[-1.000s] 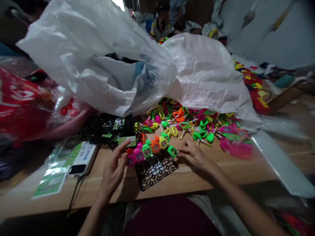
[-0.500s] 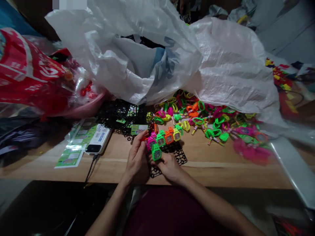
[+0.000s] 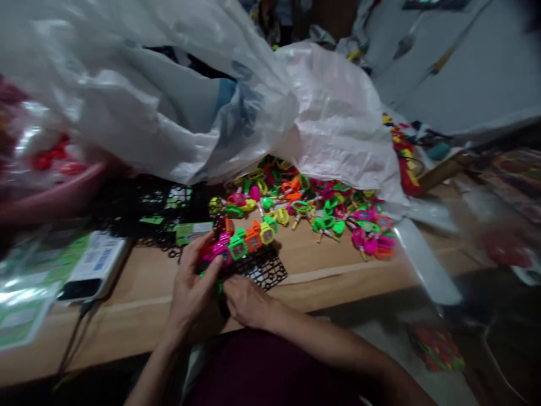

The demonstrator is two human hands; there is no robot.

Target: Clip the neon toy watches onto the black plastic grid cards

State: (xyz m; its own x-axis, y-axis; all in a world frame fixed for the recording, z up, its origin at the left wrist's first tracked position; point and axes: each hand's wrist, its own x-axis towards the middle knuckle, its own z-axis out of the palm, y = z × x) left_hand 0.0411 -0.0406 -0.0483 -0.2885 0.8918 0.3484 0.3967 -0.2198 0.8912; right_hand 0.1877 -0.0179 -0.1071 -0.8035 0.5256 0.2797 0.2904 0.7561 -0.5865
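Observation:
A row of bright toy watches (image 3: 253,239), in magenta, green, orange and yellow, sits along a black plastic grid (image 3: 273,270) at the table's front edge. My left hand (image 3: 190,287) grips the row's left end, its thumb pressed on the magenta watch. Low between the hands, a green toy watch (image 3: 220,288) is mostly hidden. The curled fingers of my right hand (image 3: 249,301) are at this watch, over the near part of the grid. Behind lies a loose pile of similar coloured toy watches (image 3: 327,223).
A big white plastic bag (image 3: 181,113) bulges over the table's back, beside another white sack (image 3: 338,124). To the left are a pink basin (image 3: 54,189), more black grids (image 3: 127,203), a white device with a cable (image 3: 91,270) and green printed cards (image 3: 25,316).
The view has turned right, so things appear further left. The green watch has gone from plain sight to mostly hidden between my hands. Blurred magenta watches at the pile's right now lie still.

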